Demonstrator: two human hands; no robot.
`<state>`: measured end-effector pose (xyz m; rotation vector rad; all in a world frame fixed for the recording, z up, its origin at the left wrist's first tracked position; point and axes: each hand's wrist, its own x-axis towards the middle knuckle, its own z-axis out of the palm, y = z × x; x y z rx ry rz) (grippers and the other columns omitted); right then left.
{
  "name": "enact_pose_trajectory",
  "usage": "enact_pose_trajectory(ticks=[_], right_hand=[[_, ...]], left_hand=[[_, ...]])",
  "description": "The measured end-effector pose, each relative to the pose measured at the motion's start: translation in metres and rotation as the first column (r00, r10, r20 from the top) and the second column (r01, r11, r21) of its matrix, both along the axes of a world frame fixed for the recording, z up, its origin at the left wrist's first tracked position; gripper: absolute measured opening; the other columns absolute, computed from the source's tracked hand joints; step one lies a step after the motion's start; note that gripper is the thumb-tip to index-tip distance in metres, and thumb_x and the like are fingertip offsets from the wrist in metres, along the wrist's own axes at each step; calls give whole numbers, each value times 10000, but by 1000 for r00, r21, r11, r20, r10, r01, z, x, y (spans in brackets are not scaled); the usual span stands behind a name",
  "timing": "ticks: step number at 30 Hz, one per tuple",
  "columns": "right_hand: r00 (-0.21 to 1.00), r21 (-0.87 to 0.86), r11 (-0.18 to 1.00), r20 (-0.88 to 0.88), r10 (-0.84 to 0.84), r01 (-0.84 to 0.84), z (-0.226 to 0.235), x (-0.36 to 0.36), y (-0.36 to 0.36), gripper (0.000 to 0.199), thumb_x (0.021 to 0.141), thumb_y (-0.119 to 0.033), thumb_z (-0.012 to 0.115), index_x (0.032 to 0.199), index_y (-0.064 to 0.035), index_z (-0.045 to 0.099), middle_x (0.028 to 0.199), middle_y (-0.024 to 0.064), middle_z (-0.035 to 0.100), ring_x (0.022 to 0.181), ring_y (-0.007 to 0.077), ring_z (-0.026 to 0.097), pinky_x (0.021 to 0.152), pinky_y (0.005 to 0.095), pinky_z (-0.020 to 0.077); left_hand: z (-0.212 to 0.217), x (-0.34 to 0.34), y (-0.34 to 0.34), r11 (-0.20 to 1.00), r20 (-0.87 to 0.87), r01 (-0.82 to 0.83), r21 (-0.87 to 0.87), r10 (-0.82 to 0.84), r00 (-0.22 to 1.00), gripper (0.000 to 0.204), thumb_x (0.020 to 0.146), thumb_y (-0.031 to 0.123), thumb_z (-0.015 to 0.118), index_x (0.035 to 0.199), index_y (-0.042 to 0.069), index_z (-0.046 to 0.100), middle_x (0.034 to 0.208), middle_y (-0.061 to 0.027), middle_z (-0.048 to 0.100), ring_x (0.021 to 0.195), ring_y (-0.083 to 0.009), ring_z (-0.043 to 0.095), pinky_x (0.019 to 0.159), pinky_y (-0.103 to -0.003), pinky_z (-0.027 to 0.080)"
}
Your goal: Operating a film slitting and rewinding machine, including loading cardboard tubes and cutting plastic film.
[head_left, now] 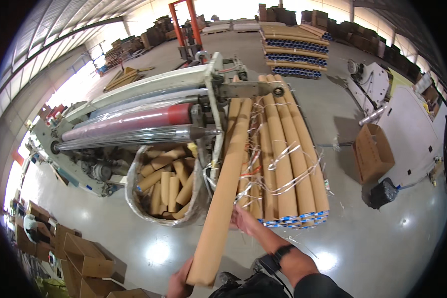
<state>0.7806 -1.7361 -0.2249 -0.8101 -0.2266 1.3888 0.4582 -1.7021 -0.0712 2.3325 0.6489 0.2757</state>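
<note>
The left hand (180, 284) is cupping the near end of a long cardboard tube (222, 193), fingers wrapped under it. The right hand (243, 218), forearm stretched forward, is gripping the tube midway along its side. The tube is slanting up and away over a strapped tube stack (288, 164), beside a bag (134, 198) of short tubes and a roller machine (134, 119).
</note>
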Motion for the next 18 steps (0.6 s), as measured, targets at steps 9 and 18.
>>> enact_pose_trajectory(ticks=[9,18], right_hand=[[807,115,859,-424,-412,499,55,-53,144,629,911,-592,439,1277,-82,484,1226,99,572,1104,266,551,949,418,447],[741,178,728,-4,-672,661,74,27,-10,655,856,-589,518,1286,-99,455,1206,102,562,1086,284,551,968,460,445]], left_hand=[[65,-251,-48,374,333,-836,-402,910,247,389,885,339,582,1148,54,550,1124,-124,604,1026,-268,579,900,-409,478],[-39,-214,81,368,449,-278,-887,826,-341,309,906,358,520,1068,101,573,1028,-55,637,951,-206,596,840,-396,512]])
